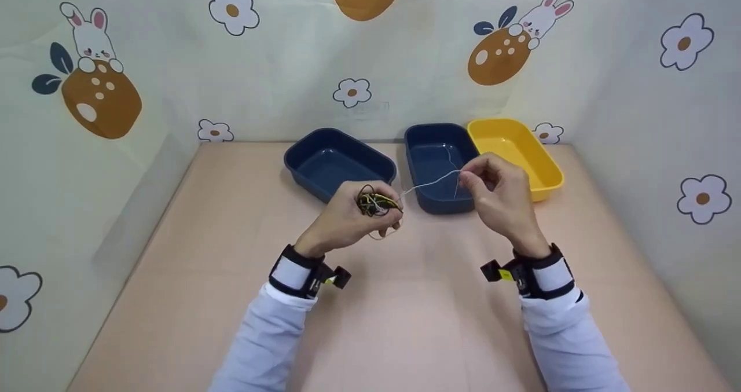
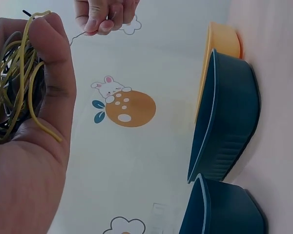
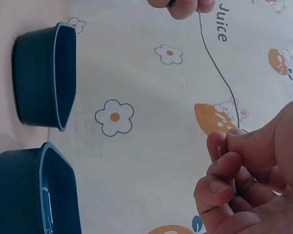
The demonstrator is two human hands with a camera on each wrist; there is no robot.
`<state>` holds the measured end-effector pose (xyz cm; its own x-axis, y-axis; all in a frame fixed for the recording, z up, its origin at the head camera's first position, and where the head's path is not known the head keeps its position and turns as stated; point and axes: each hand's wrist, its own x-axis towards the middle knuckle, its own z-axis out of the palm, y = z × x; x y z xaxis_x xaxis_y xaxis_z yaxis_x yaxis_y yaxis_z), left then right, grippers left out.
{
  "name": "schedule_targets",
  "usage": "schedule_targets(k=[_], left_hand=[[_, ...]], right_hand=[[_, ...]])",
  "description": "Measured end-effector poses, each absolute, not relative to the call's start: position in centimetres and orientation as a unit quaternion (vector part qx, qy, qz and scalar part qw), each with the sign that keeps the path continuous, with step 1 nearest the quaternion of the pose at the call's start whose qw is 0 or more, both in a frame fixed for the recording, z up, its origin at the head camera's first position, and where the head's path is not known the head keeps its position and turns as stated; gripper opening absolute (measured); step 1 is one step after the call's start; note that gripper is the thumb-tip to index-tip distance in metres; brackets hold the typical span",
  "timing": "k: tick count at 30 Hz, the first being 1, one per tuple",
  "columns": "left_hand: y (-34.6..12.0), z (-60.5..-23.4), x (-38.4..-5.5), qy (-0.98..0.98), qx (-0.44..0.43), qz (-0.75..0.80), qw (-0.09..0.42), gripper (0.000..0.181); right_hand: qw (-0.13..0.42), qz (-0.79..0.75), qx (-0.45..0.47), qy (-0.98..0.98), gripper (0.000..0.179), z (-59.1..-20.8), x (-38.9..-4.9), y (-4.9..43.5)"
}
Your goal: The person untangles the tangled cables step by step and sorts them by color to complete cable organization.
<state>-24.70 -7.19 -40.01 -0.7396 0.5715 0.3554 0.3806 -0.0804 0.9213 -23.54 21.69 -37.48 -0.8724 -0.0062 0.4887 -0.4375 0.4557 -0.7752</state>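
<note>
My left hand grips a tangled bundle of thin cords, black, yellow and whitish, in its curled fingers. In the left wrist view, yellow and dark strands loop out past the thumb. A thin pale string runs from this bundle across to my right hand. There the thumb and index finger pinch it, and the stretch between the hands looks nearly straight. A loose length of the string hangs below the right fingertips. Both hands are raised over the table, in front of the bins.
A dark blue bin stands at the back left, angled. Another dark blue bin is behind the hands, beside a yellow bin at right. They stand on a pale pink table, with a patterned curtain behind.
</note>
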Motion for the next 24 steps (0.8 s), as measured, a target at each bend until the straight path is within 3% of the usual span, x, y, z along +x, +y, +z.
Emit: schedule_targets(k=[24], left_hand=[[-7.8,-40.1,-24.9,0.694,0.352,0.615,0.125,0.013]], right_hand=[[0.312,0.426,0.045,-0.848,0.006,-38.4,-25.6,24.6]])
